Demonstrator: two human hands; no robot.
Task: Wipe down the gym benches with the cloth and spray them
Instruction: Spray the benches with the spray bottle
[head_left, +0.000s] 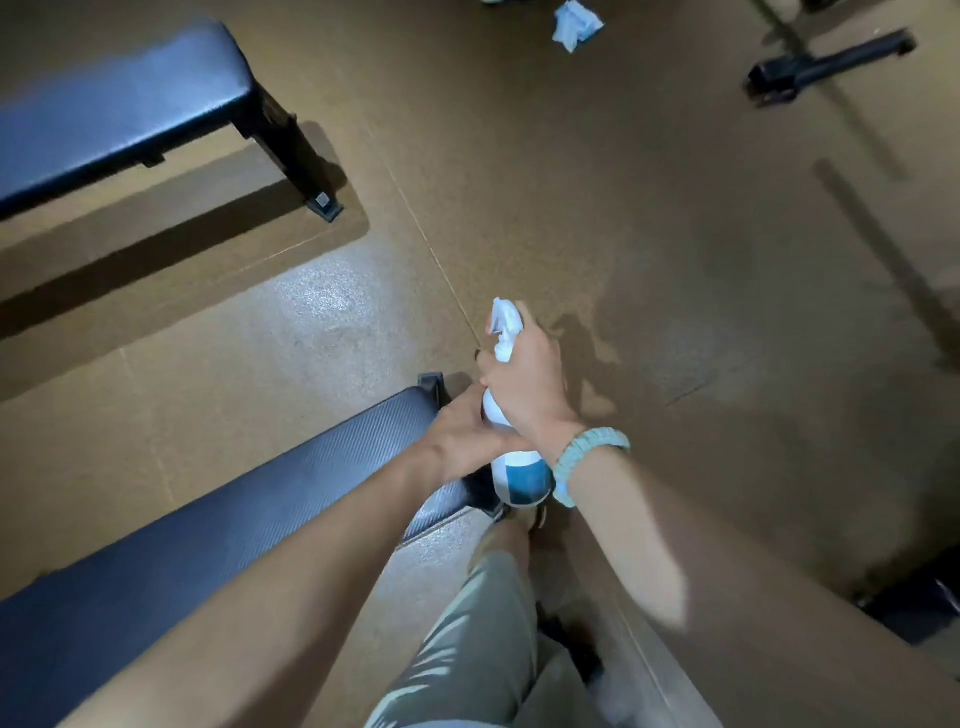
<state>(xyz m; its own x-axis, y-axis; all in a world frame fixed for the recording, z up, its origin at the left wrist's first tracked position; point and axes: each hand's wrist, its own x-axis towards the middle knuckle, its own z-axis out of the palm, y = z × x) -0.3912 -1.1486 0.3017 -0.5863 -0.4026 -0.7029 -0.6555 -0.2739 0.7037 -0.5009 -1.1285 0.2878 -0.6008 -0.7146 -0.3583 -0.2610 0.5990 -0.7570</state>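
Both hands, right hand (524, 379) and left hand (467, 436), wrap the white-and-blue plastic spray bottle (511, 467) at the near textured black padded bench's (218, 530) far end; spraying step, next aim nozzle at pad.

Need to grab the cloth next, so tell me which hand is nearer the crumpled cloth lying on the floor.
Right. The right hand grips the spray bottle at its top, towards the cloth; the left hand holds the bottle's body lower down. Both are far from it.
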